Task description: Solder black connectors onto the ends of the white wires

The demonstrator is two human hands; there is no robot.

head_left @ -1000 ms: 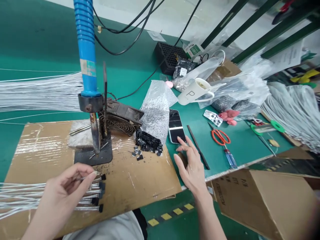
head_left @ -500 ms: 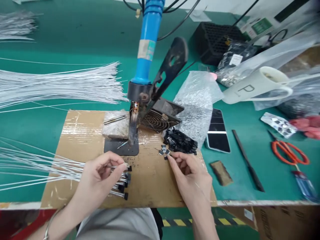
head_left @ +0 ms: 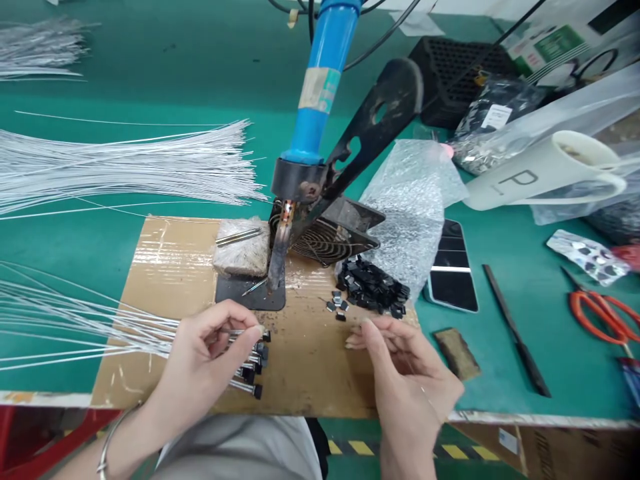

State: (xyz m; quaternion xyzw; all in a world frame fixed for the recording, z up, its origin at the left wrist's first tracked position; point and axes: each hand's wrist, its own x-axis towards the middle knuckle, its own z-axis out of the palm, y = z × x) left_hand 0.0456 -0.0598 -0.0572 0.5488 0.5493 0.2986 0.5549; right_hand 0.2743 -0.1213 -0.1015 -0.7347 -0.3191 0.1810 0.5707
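Note:
My left hand [head_left: 215, 360] is closed, thumb against forefinger, pinching a thin white wire that ends in a small black connector [head_left: 267, 336]. Under it lie more white wires [head_left: 150, 337], with black connectors [head_left: 257, 391] at their ends. My right hand [head_left: 413, 373] hovers over the cardboard [head_left: 320, 380], fingers loosely curled and apart, and I see nothing in them; the thumb partly hides the fingertips. Several small black pieces [head_left: 341, 305] lie just beyond its fingers. Behind them is a heap of black pieces [head_left: 375, 287].
A blue-handled soldering iron [head_left: 320, 100] stands tip down in the middle, by a pale block [head_left: 243, 257] and a round-grilled fan [head_left: 323, 243]. To the right are a phone [head_left: 453, 267], a file [head_left: 517, 333], red scissors [head_left: 595, 320] and a mug [head_left: 530, 173]. White wires [head_left: 125, 163] lie at left.
My right hand has drawn back from the small black pieces, toward me and to the right. My left hand keeps its pinch on the wire. The view has shifted slightly.

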